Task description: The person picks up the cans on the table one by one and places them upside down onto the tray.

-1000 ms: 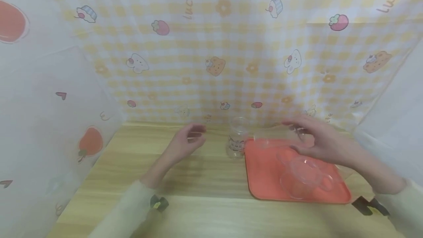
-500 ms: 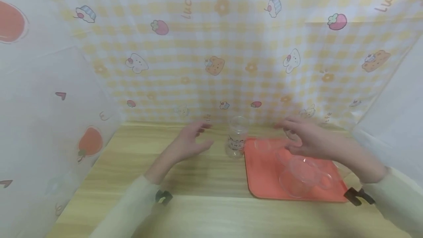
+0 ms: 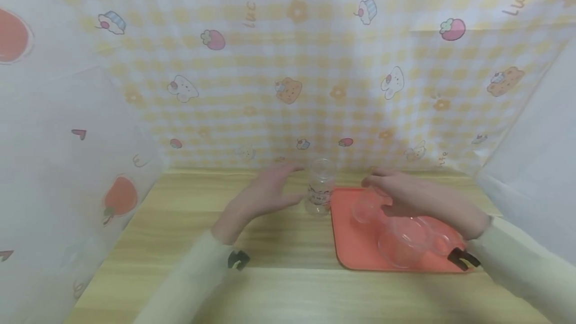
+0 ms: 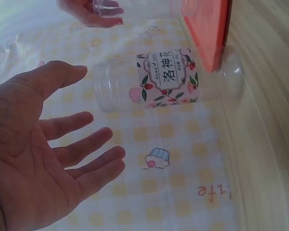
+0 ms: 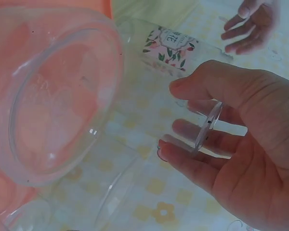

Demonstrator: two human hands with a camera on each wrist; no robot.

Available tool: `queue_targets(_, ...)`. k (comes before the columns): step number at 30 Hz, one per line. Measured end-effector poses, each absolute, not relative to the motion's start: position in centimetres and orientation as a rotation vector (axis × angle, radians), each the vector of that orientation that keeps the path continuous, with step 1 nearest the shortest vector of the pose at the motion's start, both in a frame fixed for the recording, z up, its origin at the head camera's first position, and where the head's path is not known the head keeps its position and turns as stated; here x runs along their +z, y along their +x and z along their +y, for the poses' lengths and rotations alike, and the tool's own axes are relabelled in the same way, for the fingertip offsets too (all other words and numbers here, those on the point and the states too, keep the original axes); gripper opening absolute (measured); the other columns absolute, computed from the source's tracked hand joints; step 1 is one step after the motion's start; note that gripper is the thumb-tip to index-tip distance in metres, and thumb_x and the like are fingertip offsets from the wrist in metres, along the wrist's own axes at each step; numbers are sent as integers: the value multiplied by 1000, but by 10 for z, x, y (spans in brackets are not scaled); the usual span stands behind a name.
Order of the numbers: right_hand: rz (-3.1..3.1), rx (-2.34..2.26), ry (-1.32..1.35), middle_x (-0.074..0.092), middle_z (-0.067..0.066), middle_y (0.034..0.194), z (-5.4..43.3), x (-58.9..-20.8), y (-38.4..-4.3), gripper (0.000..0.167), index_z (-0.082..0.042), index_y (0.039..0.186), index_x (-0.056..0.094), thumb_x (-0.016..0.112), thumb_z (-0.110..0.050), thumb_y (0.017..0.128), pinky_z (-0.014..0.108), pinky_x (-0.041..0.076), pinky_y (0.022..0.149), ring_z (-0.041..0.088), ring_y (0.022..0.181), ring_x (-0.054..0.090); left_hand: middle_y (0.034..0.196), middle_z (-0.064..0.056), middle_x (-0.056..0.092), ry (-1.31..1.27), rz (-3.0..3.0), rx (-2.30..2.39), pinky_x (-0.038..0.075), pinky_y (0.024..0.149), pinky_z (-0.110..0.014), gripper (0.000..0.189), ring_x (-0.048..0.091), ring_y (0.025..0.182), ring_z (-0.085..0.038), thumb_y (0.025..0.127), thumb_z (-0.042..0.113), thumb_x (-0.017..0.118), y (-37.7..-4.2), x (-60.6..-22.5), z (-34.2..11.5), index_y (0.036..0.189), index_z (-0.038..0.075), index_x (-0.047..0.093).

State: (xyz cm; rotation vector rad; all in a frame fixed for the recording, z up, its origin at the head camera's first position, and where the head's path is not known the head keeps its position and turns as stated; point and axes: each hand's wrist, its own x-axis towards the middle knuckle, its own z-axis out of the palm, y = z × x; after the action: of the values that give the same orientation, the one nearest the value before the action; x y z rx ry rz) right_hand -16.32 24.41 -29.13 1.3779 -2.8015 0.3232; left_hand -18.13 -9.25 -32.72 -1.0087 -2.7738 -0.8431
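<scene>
A clear jar (image 3: 319, 194) with a flowered paper label stands on the table, right beside the left edge of an orange-red tray (image 3: 345, 246). Just left of this jar is my left hand (image 3: 263, 195), its fingers spread and holding nothing. In the left wrist view a gap shows between those fingers and the labelled jar (image 4: 166, 79). My right hand (image 3: 411, 194) reaches over the tray and grips a second clear jar (image 3: 365, 210) near its mouth. The right wrist view shows curved fingers around the rim (image 5: 209, 127) of this jar.
Clear plastic containers, a large round one (image 3: 400, 249) among them, sit on the tray below my right forearm. A yellow checked cloth (image 3: 252, 89) hangs behind the wooden table (image 3: 279, 294). White sheets (image 3: 54, 154) close off both sides.
My left hand has moved right, up to the labelled jar. My right hand has shifted left, and the jar in it has swung from nearly level to more upright over the tray.
</scene>
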Motion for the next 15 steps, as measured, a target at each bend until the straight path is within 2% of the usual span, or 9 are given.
queue_targets(4,-2835,302,1364,60,11,112,241,-291,-165,56,3,119,65,85,9,67,39,59,74,25,91,64,148,-3,52,-977,-2786,-830,39,111,-38,65,47,136,-21,92,33,76,-181,-321,-82,148,11,50)
queue_targets(9,-2872,272,1337,60,13,111,234,-291,-168,57,5,121,64,86,9,68,39,59,73,27,90,64,151,-6,49,-942,-2789,-802,37,112,-43,66,43,138,-25,95,39,72,-185,-315,-69,151,13,47)
queue_targets(15,-2869,249,1330,61,11,107,231,-292,-171,57,5,121,64,86,8,68,36,58,70,24,87,63,153,-6,47,-976,-2771,-773,34,115,-42,70,41,140,-25,96,46,69,-195,-317,-51,152,11,45)
